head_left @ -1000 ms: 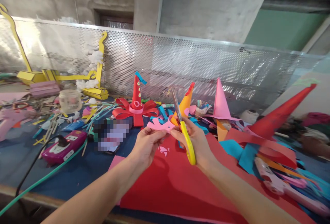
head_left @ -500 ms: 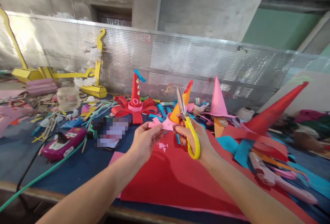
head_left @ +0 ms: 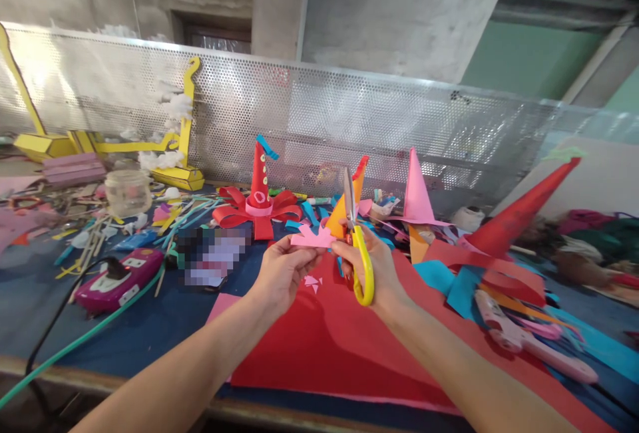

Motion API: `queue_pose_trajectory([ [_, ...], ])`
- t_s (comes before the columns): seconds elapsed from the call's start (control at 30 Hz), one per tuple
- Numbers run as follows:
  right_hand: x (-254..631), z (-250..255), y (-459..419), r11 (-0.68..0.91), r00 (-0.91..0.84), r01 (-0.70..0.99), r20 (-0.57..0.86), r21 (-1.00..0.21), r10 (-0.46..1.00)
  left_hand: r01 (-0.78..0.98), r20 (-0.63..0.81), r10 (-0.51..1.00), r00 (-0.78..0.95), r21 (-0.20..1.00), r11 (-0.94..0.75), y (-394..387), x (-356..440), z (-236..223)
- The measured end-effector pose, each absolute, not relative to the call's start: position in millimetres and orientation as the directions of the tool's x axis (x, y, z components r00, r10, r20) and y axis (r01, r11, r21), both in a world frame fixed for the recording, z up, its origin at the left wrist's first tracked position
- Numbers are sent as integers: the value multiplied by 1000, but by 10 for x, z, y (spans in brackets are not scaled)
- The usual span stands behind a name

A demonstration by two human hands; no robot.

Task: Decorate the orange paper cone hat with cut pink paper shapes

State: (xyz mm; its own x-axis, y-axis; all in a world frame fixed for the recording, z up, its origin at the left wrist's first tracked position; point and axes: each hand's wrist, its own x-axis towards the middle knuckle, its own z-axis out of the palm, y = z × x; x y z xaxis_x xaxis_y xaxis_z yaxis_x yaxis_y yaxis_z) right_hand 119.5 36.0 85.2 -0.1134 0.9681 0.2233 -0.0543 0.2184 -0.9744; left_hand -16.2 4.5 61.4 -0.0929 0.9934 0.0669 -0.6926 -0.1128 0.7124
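Note:
My left hand (head_left: pixel 282 272) pinches a small pink paper cut-out (head_left: pixel 313 237) with jagged points, held above a large red sheet (head_left: pixel 329 346). My right hand (head_left: pixel 372 265) grips yellow-handled scissors (head_left: pixel 357 247), blades pointing up and closed beside the cut-out's right edge. Tiny pink scraps (head_left: pixel 313 281) lie on the red sheet below the hands.
Paper cone hats stand behind: a red one with loops (head_left: pixel 259 187), an orange one (head_left: pixel 349 197), a pink one (head_left: pixel 416 190), a long red one (head_left: pixel 524 210). A pink glue gun (head_left: pixel 519 340) lies right, a pink power strip (head_left: pixel 117 280) and green cable (head_left: pixel 90 333) left. A perforated metal screen (head_left: pixel 319 120) backs the table.
The scissors' handles have come together and the blades closed against the pink cut-out. Both hands drifted slightly; the view shifted a little left and up.

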Motion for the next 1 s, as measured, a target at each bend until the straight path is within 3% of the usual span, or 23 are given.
queue_pose_trajectory([
  [0.6,1252,830,355,173,-82,-168,188,-971,979,-662,-7,990,-141,744,-89,65,-161,573],
  [1.0,1365,891,271,141,-108,-63,147,-988,983,-615,55,996,-72,783,-87,33,-119,556],
])
